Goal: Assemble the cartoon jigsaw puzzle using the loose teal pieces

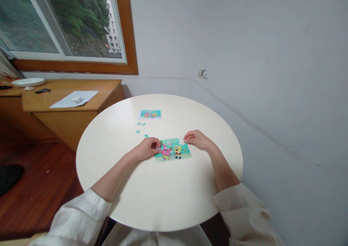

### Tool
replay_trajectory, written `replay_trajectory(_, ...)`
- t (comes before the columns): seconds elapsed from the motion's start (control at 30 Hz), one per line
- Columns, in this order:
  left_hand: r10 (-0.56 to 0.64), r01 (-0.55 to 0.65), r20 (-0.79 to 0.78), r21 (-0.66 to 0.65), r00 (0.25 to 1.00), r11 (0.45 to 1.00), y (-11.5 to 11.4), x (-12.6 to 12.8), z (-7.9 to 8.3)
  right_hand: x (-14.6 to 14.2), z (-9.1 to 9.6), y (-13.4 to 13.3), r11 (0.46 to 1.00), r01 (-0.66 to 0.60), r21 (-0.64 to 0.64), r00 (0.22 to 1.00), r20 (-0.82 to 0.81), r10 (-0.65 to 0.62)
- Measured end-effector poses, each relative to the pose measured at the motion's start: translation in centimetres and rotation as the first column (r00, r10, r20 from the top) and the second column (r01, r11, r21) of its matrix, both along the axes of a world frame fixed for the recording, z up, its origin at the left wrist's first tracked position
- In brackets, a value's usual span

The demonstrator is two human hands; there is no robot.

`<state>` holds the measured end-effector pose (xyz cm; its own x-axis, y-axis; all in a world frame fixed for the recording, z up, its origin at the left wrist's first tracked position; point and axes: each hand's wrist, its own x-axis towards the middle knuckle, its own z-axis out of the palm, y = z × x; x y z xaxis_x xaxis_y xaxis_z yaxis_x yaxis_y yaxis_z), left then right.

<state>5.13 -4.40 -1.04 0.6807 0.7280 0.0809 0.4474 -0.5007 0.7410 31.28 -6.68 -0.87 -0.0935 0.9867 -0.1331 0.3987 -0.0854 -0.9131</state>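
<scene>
1. Cream-coloured sleeves (78,213) are covering the person's upper arms; bare forearms (119,175) are extending over the table.
2. White round table (163,199) is standing directly in front of the person.
3. Assembled puzzle (172,152) is lying flat on the table, between the two hands. Its face is showing a pink figure (165,152) at left and a yellow figure (177,150) right of centre. An irregular white gap (181,141) is interrupting the upper right area.
4. Left hand (149,147) is touching the left edge of the puzzle. Thumb and index finger are curving apart, leaving the grip unclosed.
5. Right hand (198,139) is reaching the upper right edge, beside the gap. Thumb and fingertips are coming close together; whether they are gripping a piece cannot be told.
6. Loose puzzle pieces (138,132), turquoise, are lying beyond the left hand, the nearest one resting just off the puzzle's upper left corner.
7. Picture card (150,114) is lying behind these pieces, displaying a similar scene.
8. Wooden desk (65,117) is standing beyond the table at left, supporting a paper sheet (88,96), a small white object (76,100) and a white plate (28,82).
9. Wall socket (204,74) is occupying the rear wall (174,32).
10. Wood-framed window (132,32) is exposing green trees (78,10) and a building (112,26) outside.
</scene>
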Motion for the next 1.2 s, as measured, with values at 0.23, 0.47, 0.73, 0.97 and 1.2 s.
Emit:
replay_trajectory(0.23,0.006,-0.006,-0.002,-0.005,1.000,1.000,-0.1,0.0,0.1,0.3,-0.6,0.4,0.999,-0.018,0.045,1.000,0.025,0.017)
replay_trajectory(0.47,0.012,-0.012,0.000,-0.006,1.000,1.000,-0.1,0.0,0.0,0.3,-1.0,0.5,0.998,-0.022,0.066,0.999,0.048,0.018)
replay_trajectory(0.73,0.013,-0.013,-0.001,0.000,1.000,1.000,0.0,0.0,-0.1,0.3,-1.1,0.6,0.995,-0.059,0.085,0.988,0.145,0.046)
replay_trajectory(0.97,0.017,-0.017,0.005,-0.007,1.000,1.000,0.0,0.0,0.0,0.3,-1.5,0.6,0.990,-0.045,0.134,0.982,0.187,0.020)
replay_trajectory(1.2,0.065,-0.065,0.046,-0.010,0.997,0.998,-0.3,0.0,0.4,0.7,-1.9,1.1,0.974,0.069,0.217,0.991,0.101,-0.093)
